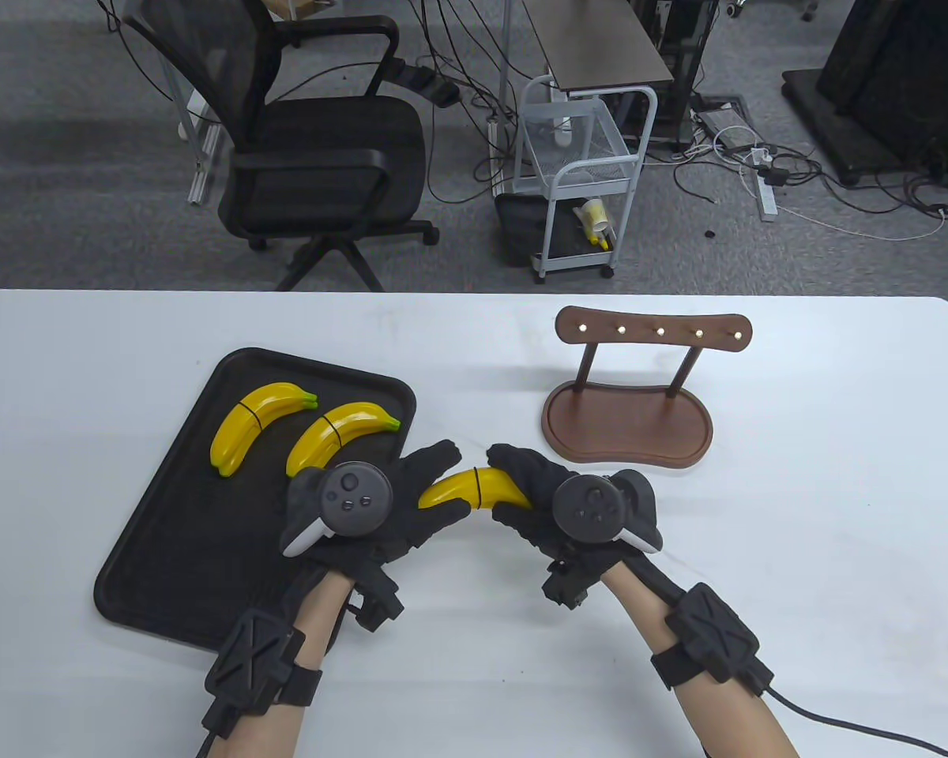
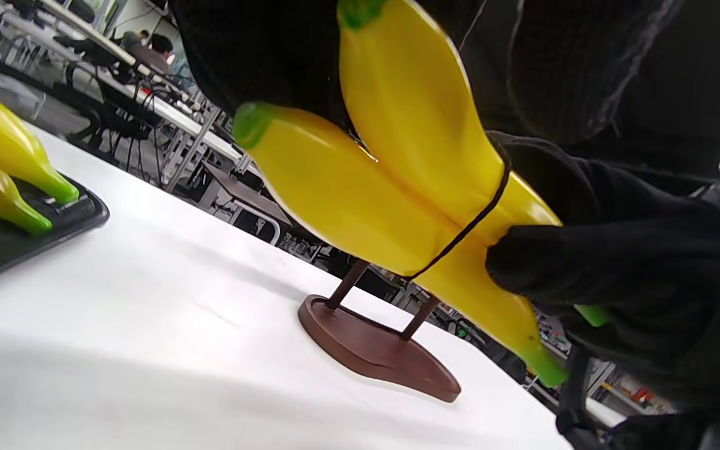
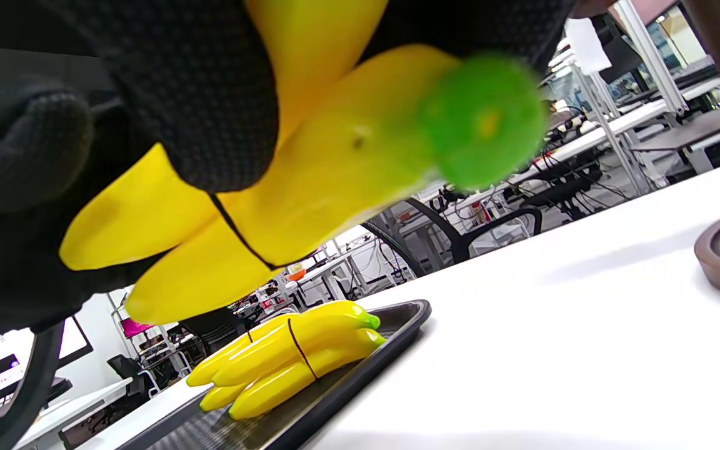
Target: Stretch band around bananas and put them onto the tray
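Third banana bundle, held between both hands just above the table, immediately right of the tray. A black band already encircles the pair at mid-length, so the banding step appears complete and the transfer step is in hand. Two banded bundles already lie on the tray. The next move calls for carrying the bundle leftward over the tray rim and setting it down on the bare area near the other two, without letting the band slip. Left hand: fingers curled around the bundle's left end. Right hand: fingers curled over its right end, thumb pressed beside the band. A wooden stand sits behind, apart.
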### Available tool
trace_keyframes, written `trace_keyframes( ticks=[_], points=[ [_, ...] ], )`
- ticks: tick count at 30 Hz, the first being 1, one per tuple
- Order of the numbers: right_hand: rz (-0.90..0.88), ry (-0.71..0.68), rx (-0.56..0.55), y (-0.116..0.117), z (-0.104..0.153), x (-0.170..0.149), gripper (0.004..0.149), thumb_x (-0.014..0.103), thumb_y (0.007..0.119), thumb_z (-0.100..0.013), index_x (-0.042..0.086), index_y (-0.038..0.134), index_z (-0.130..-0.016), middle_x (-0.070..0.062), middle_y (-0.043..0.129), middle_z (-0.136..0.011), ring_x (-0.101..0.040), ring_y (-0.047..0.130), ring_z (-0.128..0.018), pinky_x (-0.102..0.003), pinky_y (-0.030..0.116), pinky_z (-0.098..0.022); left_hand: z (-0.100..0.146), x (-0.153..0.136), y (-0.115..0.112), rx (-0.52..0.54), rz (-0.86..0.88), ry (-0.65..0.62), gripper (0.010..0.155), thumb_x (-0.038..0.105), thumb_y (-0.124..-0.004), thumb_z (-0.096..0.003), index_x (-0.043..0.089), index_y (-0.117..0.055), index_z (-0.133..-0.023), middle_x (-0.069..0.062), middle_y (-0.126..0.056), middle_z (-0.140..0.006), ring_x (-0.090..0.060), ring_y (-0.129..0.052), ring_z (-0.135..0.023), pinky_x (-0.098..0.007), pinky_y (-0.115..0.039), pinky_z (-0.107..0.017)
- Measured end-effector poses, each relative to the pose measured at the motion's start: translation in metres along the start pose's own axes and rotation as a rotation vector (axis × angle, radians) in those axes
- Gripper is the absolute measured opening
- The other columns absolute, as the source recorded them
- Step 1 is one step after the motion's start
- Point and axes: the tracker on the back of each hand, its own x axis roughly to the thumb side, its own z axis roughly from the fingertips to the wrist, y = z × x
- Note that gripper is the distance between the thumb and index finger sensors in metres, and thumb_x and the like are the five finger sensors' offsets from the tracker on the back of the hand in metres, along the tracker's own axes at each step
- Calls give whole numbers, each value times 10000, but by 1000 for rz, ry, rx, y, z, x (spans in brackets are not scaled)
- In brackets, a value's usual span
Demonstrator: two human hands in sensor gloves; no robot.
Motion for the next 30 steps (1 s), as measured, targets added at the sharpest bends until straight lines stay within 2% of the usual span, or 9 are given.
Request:
trace_keyframes(
  ticks=[7,15,22,30],
  points=[
    [-64,42,33,3,-1,-4,705,316,904,-474,70,601,-1061,-162,775,-1000,-363,875,-837,-465,797,-563,0,7,-3,18,-127,6,669,489,-833,-543,239,-577,-1108,-32,-761,-1115,-302,-909,-946,-466,-756,-725],
    [-45,34,57,10,0,-2,705,320,898,-477,68,597,-1063,-166,771,-1002,-366,869,-842,-468,792,-565,-2,16,-14,6,-283,16,666,453,-862,-535,230,-589,-1100,-29,-781,-1093,-291,-928,-925,-462,-772,-714],
    [-135,34,130,13,-1,-10,707,336,833,-524,74,517,-1100,-182,672,-1067,-407,777,-914,-508,731,-615,-2,15,-17,25,-296,31,649,436,-866,-544,208,-605,-1093,-48,-806,-1070,-270,-953,-891,-445,-789,-701],
    [-236,58,116,5,-1,-20,704,397,771,-556,76,488,-1115,-195,628,-1098,-438,728,-946,-534,700,-633,3,3,-7,52,-280,72,642,436,-871,-542,204,-618,-1085,-48,-814,-1065,-263,-957,-887,-439,-790,-702]
  ],
)
